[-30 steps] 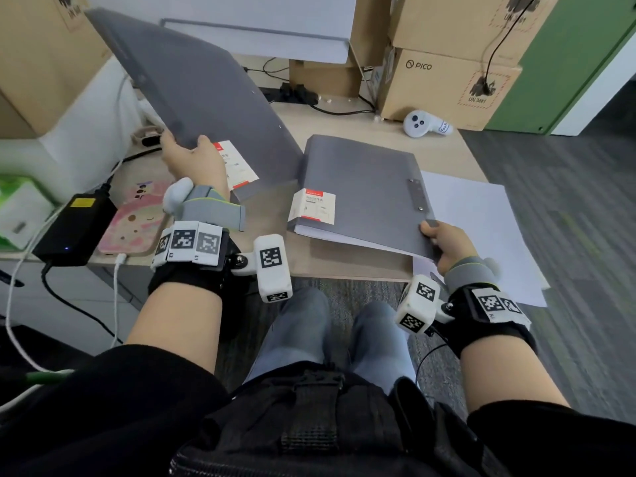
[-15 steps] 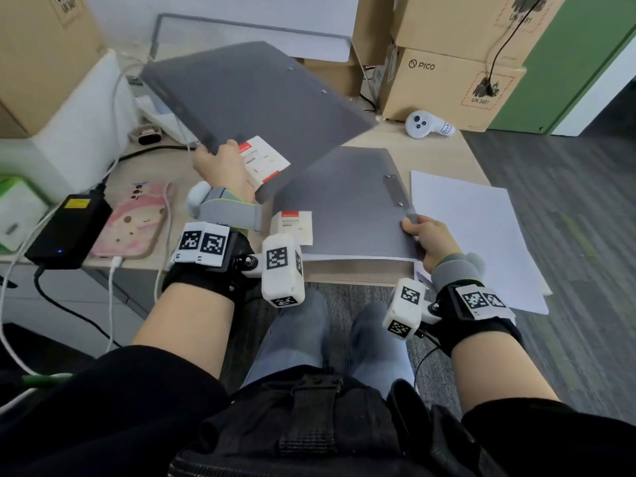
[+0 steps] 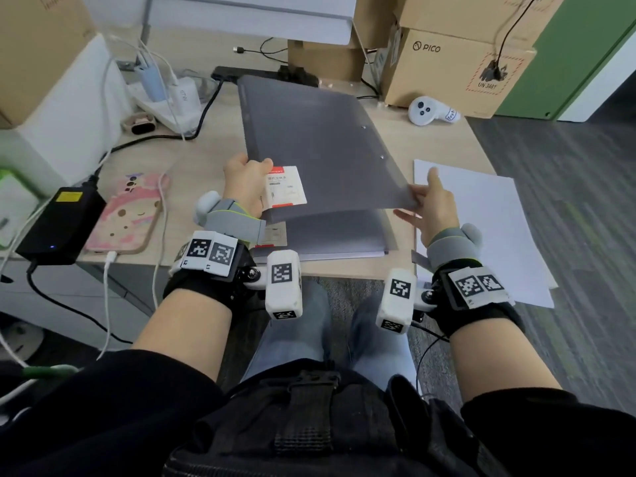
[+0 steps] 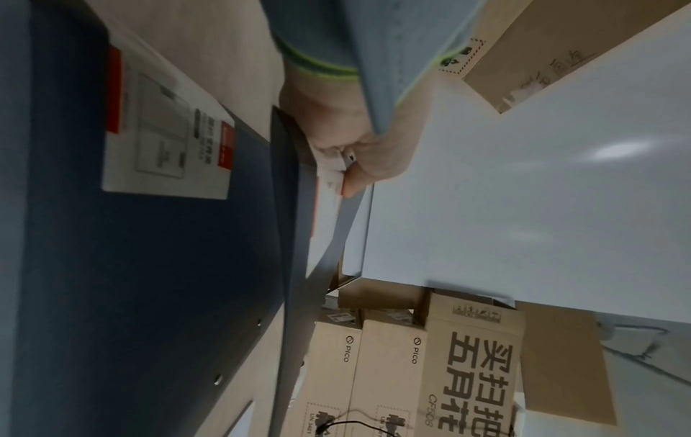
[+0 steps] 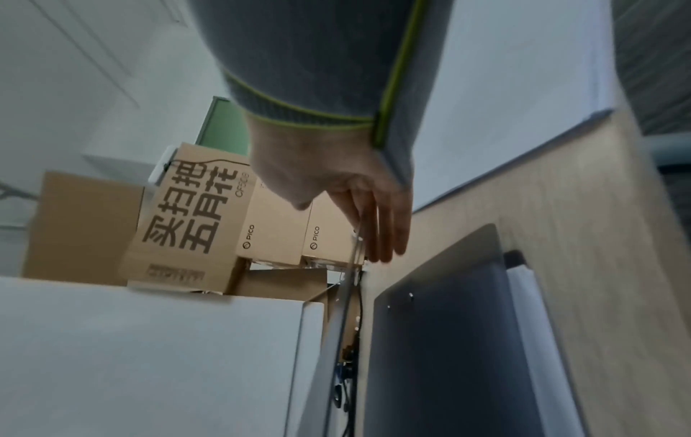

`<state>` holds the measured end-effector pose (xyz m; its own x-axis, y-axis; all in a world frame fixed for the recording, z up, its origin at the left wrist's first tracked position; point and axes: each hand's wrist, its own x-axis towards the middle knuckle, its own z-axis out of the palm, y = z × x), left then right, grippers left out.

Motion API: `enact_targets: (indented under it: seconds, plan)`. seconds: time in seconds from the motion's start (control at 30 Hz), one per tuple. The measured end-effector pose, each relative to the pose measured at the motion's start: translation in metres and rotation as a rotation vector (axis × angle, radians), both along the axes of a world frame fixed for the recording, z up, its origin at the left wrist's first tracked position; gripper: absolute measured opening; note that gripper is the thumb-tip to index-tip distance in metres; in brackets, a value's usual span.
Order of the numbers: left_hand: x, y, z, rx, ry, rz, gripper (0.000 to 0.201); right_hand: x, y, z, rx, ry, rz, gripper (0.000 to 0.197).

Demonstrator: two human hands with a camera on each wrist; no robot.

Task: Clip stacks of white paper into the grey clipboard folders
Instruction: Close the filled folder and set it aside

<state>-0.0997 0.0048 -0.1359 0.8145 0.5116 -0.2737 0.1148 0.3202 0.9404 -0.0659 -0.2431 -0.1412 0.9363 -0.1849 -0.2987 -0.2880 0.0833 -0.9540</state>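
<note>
My left hand (image 3: pixel 246 182) grips the near-left corner of a grey folder (image 3: pixel 320 142) by its white-and-red label (image 3: pixel 285 185) and holds it tilted above the table. In the left wrist view the left hand (image 4: pixel 355 159) pinches that folder's thin edge (image 4: pixel 295 266). A second grey folder (image 3: pixel 337 235) lies flat beneath it, with white paper showing at its near edge. My right hand (image 3: pixel 430 201) has straight fingers (image 5: pixel 366 224) touching the raised folder's near-right corner. A stack of white paper (image 3: pixel 481 218) lies to the right, overhanging the table's front edge.
A pink phone (image 3: pixel 127 215) and a black charger (image 3: pixel 60 223) lie at the left with cables. A power strip (image 3: pixel 165 98) sits at the back left, a white controller (image 3: pixel 432 111) and cardboard boxes (image 3: pixel 454 63) at the back right.
My left hand swung the raised folder down and to the right, over the flat folder. My right hand let go of the flat folder's corner and rose to the raised folder's corner.
</note>
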Motion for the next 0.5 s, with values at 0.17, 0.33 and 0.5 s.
enact_targets:
  seconds: [0.17,0.33,0.5]
  plan:
    - [0.001,-0.011,-0.006,-0.009,0.091,-0.163,0.03,-0.003,-0.01,0.0,-0.116,-0.107,-0.054,0.025]
    - [0.001,-0.029,-0.003,0.068,0.261,-0.376,0.008,-0.007,-0.039,-0.007,-0.221,-0.096,-0.206,0.022]
    - [-0.002,-0.039,-0.007,0.301,0.381,-0.467,0.014,-0.019,-0.056,-0.018,-0.256,-0.043,-0.202,0.008]
